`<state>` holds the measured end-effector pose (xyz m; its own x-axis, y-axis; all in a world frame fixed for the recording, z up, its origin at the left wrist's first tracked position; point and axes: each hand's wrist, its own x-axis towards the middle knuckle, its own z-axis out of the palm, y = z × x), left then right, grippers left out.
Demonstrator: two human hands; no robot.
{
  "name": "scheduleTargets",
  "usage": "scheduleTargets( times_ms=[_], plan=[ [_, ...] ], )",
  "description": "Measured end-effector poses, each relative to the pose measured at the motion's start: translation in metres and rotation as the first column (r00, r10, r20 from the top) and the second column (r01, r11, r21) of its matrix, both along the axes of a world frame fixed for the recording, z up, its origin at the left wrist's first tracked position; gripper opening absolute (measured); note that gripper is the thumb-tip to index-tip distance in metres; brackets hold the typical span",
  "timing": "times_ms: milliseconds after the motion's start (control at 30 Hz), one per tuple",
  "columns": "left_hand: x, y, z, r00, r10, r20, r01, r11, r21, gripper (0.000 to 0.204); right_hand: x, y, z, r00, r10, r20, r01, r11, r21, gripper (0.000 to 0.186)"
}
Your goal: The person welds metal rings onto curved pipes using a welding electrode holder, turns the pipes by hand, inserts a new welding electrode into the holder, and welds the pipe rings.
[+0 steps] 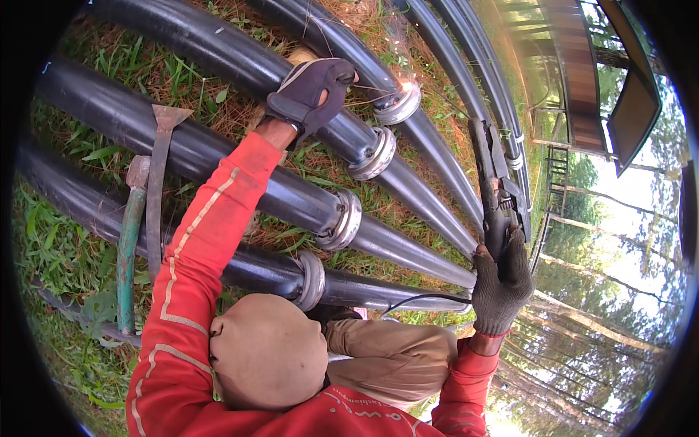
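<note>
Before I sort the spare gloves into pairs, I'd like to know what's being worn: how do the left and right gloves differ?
The left glove is dark purplish-black and smooth-looking; the right glove is grey-brown and knitted. The left glove is curled in front of a black pipe, while the right glove is wrapped around a clamp-like tool. Both are dark in tone.

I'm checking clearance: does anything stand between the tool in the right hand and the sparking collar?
Nothing visible blocks the gap from the dark tool in the right hand to the sparking collar; grassy ground shows behind it. Depth is hard to judge.
</note>
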<state>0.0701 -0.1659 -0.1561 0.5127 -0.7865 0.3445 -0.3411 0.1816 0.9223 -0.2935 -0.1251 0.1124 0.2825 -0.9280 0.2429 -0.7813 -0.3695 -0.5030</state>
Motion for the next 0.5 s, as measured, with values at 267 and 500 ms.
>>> scheduleTargets(
  times_ms=[267,500],
  plan=[
    [-0.0029,0.0005,0.0032,1.000,-0.018,0.014,0.018,0.999,0.033,0.022,0.0020,-0.0009,0.0003,0.993,0.063,-0.102,-0.067,0.997,-0.041,0.058],
    [-0.0023,0.0022,0.0044,1.000,-0.012,0.020,0.011,1.000,0.029,0.022,0.0046,-0.0017,0.0006,0.992,0.070,-0.101,-0.071,0.997,-0.014,0.056]
  ],
)
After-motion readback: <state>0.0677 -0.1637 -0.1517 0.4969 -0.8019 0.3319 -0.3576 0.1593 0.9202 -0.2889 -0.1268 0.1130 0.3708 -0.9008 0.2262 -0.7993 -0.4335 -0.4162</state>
